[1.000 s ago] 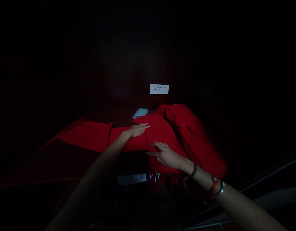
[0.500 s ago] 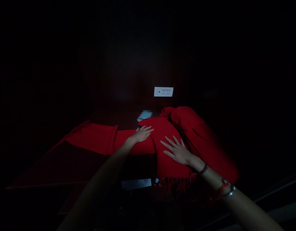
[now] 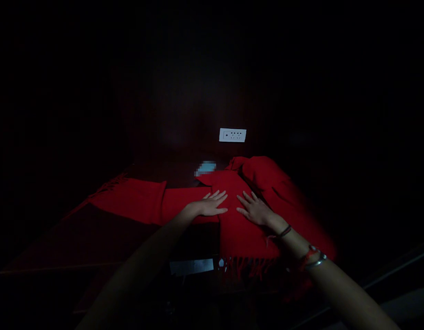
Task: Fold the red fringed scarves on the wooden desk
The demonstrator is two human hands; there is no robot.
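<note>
A red fringed scarf (image 3: 249, 238) lies spread over a dark table, one part stretching left and another hanging toward the front edge with its fringe. My left hand (image 3: 214, 205) rests flat on the scarf, fingers spread, near where its two parts overlap. Just to the right, my right hand (image 3: 255, 209) also lies flat on it with the fingers apart. Neither hand grips anything. More red cloth (image 3: 281, 188) is bunched beyond and to the right of my right hand.
Behind the scarf lies a pale blue, blurred flat object (image 3: 205, 168). A white wall socket (image 3: 232, 135) is set in the dark wall. Below the front edge shows a pale rectangular piece (image 3: 192, 266). The surroundings are too dark to make out.
My left hand has moved right and nearer the front, onto the overlapping part of the scarf. My right hand has shifted slightly farther back, so the hands are closer together. The view has tilted slightly.
</note>
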